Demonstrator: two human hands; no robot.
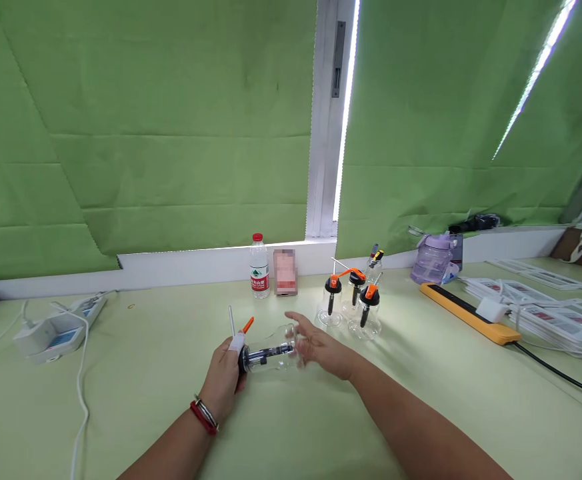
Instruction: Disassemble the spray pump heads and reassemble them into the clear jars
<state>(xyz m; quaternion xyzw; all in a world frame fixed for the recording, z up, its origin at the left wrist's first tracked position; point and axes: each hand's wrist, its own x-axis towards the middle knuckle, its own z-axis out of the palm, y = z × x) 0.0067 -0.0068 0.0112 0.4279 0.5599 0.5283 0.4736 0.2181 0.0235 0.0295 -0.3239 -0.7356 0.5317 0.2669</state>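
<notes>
My left hand [225, 373] is wrapped round the black cap end of a clear bottle [273, 357]. The bottle lies nearly sideways above the table, its base to the right, with a dark tube inside. A thin pale rod and an orange lever stick up beside the cap, along with a white piece near my fingers. My right hand [323, 347] is open at the base, fingers apart; whether they touch the bottle I cannot tell. Farther back stand similar clear bottles with black caps and orange levers, among them a left one [331, 313] and a front one [365, 323].
A red-capped water bottle [259, 270] and a blurred pink box [285, 273] stand at the back. On the right are a purple jug [431, 260], an orange-black power strip [471, 313] and stacked printed sheets [561, 323]. A white power strip [65, 333] with cables lies left.
</notes>
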